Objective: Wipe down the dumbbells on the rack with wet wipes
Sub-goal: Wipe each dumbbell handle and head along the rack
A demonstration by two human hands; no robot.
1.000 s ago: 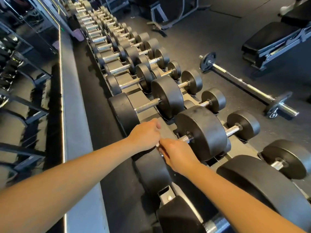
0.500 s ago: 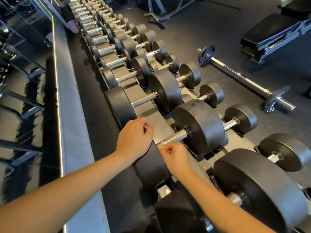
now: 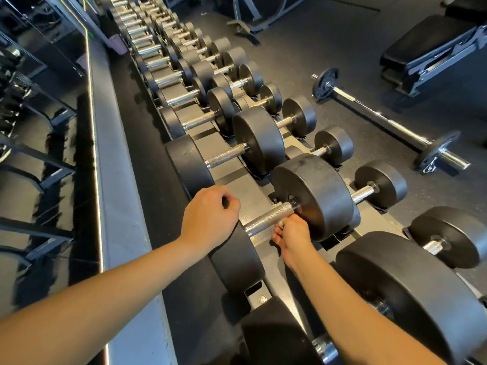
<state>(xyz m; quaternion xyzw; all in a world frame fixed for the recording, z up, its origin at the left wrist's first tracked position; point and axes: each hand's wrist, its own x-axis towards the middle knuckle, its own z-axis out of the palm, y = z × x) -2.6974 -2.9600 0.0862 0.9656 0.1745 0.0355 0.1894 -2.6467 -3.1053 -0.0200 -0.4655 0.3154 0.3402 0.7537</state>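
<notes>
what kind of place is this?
Most likely a gym's free-weights area: a long rack of black dumbbells, a plate-loaded barbell lying on the floor, and a padded bench beyond it.

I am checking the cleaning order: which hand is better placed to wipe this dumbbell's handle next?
Right. The right hand pinches the wipe close under the knurled handle. The left hand rests on the dumbbell's left head, showing no wipe.
</notes>
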